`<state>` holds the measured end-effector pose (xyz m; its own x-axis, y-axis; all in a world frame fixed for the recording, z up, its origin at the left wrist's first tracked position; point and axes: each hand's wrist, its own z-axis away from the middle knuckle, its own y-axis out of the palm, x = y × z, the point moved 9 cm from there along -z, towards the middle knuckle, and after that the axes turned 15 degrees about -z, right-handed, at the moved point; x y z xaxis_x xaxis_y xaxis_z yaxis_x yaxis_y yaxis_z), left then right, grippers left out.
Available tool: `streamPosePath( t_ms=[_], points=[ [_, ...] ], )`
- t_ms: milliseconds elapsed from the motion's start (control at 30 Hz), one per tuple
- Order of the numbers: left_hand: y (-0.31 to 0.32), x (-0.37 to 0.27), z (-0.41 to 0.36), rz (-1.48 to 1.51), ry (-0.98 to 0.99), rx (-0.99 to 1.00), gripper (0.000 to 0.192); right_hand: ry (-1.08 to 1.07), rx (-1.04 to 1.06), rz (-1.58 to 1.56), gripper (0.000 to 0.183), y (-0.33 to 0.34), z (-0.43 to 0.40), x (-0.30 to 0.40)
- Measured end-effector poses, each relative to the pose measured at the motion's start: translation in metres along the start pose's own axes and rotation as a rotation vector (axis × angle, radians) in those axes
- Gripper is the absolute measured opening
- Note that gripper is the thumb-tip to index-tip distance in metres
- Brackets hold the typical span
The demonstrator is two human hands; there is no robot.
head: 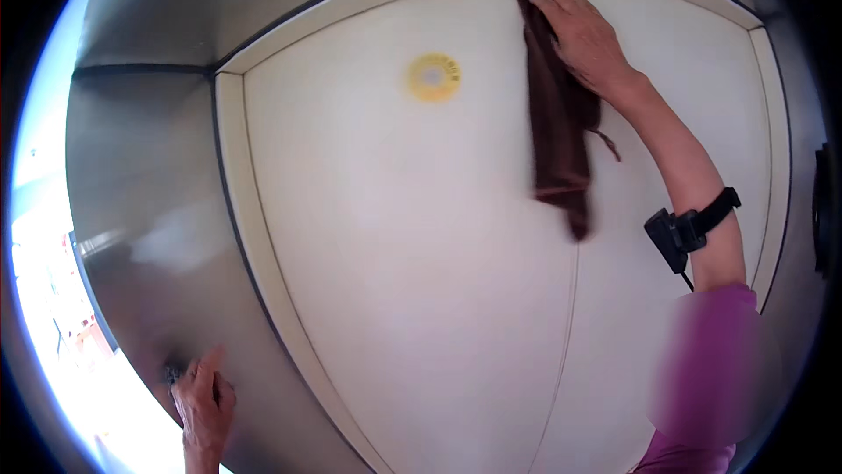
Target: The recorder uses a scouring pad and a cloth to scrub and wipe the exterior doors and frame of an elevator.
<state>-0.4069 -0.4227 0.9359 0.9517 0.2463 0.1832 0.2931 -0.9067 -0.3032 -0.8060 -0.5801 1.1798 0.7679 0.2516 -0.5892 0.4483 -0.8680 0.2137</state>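
High on a white door panel [408, 211], my right hand [582, 40] presses the bunched top of a dark brown cloth [556, 145] near the upper frame. The rest of the cloth hangs down in folds, its lower end blurred, with a thin strand at its right side. At the lower left, my left hand [204, 395] is against or close to a brushed metal wall panel [158, 230], fingers bent. A small dark thing [173, 372] shows beside those fingers; whether it is held cannot be made out.
A pale frame [230, 96] borders the white panels, and a vertical seam [560, 369] runs between them. One round yellow sticker [434, 77] bears writing. A black strap device [684, 230] is on my right forearm. Bright space [46, 316] opens beyond the metal's left edge.
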Motion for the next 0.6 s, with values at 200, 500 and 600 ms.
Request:
streamPosePath(
  t_ms=[200, 500, 600],
  points=[
    [0.012, 0.038, 0.006, 0.237, -0.207, 0.089, 0.035, -0.02, 0.066, -0.201, 0.042, 0.042, -0.035, 0.035],
    [0.053, 0.062, 0.016, 0.828, -0.382, 0.115, 0.026, -0.221, -0.052, -0.379, 0.036, 0.094, -0.093, 0.143],
    [0.055, 0.067, 0.014, 0.784, -0.426, 0.124, 0.025, -0.199, 0.027, -0.407, 0.037, 0.128, -0.114, 0.154]
  ],
)
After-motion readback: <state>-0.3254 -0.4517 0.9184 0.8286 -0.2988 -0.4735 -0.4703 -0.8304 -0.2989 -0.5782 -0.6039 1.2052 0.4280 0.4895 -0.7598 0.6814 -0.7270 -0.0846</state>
